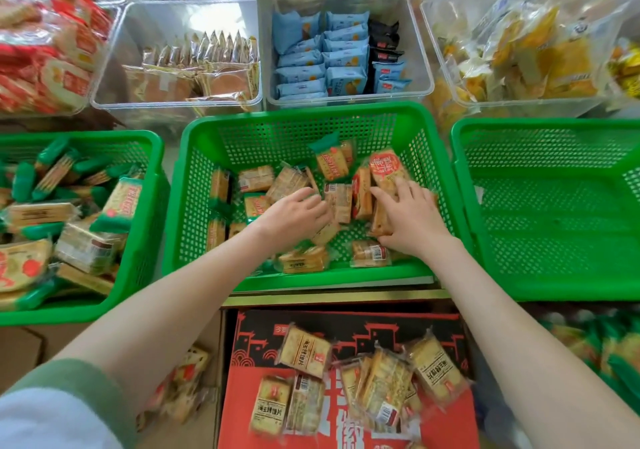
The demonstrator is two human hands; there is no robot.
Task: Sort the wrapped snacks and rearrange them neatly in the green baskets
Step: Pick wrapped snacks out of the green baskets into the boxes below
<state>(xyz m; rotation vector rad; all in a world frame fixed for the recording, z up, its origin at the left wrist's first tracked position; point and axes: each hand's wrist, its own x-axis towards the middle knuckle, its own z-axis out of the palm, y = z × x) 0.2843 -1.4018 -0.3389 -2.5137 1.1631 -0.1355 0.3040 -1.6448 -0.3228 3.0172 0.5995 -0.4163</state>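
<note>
Both my hands reach into the middle green basket (194, 185), which holds several loose wrapped cracker packs, some with green ends (329, 159) and some with red ends (384, 168). My left hand (294, 214) lies palm down on the packs near the basket's centre, its fingertips hidden among them. My right hand (410, 220) rests with fingers spread over the red-ended packs, and its thumb curls round a pack (379, 223) at its left side. The left green basket (138, 227) is heaped with green-ended packs. The right green basket (554, 206) has nothing in it.
Clear plastic bins at the back hold brown packs (194, 78), blue and black packs (332, 60) and yellow bags (530, 53). Red-wrapped snacks (45, 57) pile at the far left. Below the baskets a red and black carton (263, 337) carries several loose cracker packs (384, 389).
</note>
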